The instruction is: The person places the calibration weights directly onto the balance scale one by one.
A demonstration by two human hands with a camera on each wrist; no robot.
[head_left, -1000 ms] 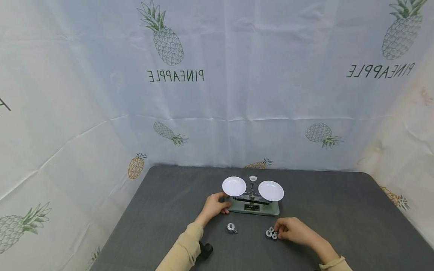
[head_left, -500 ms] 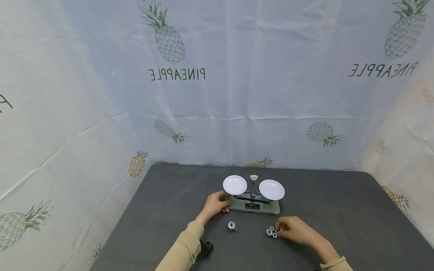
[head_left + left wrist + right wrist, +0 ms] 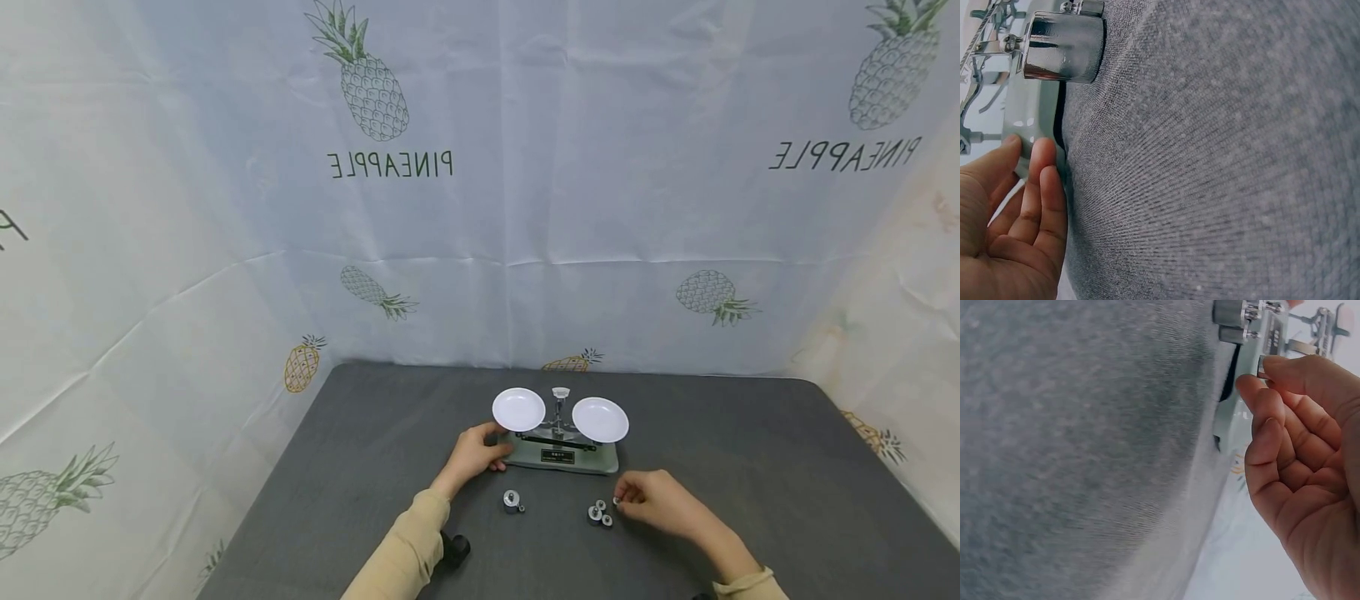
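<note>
A balance scale (image 3: 577, 460) with a pale green base and two white pans stands on the dark table. My left hand (image 3: 472, 454) grips the left end of its base, thumb and fingers on either side in the left wrist view. My right hand (image 3: 658, 500) pinches a small metal weight (image 3: 1262, 366) between thumb and fingertips, in front of the scale's right end. Just left of that hand stands a cluster of three knobbed weights (image 3: 595, 515). A larger cylindrical weight (image 3: 1063, 47) stands before the scale, nearer the left hand, with a tiny weight (image 3: 522, 508) beside it.
The left pan (image 3: 519, 409) and right pan (image 3: 601, 420) sit on either side of a central post (image 3: 559, 408). A black object (image 3: 456, 548) lies by the left sleeve. White pineapple-print cloth (image 3: 525, 208) hangs behind the table (image 3: 720, 433).
My right hand has lifted slightly up and right, drawing one small weight away from the cluster. The left hand stays at the scale's base.
</note>
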